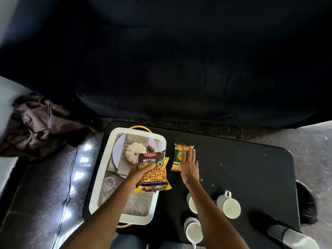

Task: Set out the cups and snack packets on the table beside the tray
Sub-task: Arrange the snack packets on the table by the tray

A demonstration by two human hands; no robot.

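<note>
My left hand point(142, 174) grips a dark "MIXTURE" snack packet point(152, 169) and holds it over the right edge of the white tray point(100, 177); a yellow packet point(166, 161) shows behind it. A green and orange snack packet point(180, 155) lies flat on the black table point(251, 168) right of the tray. My right hand point(190, 168) hovers over that packet's right side, fingers spread, holding nothing. Three white cups stand on the table: one point(229, 206) at the right, one point(191, 203) partly hidden by my right forearm, one point(194, 232) nearest me.
The tray has a printed picture and gold handles point(142, 127). A dark sofa point(179, 69) fills the far side. Brown cloth point(36, 123) lies at the left, with a thin cable point(70, 186) on the glossy floor. A grey cylinder point(296, 239) sits at the table's near right corner.
</note>
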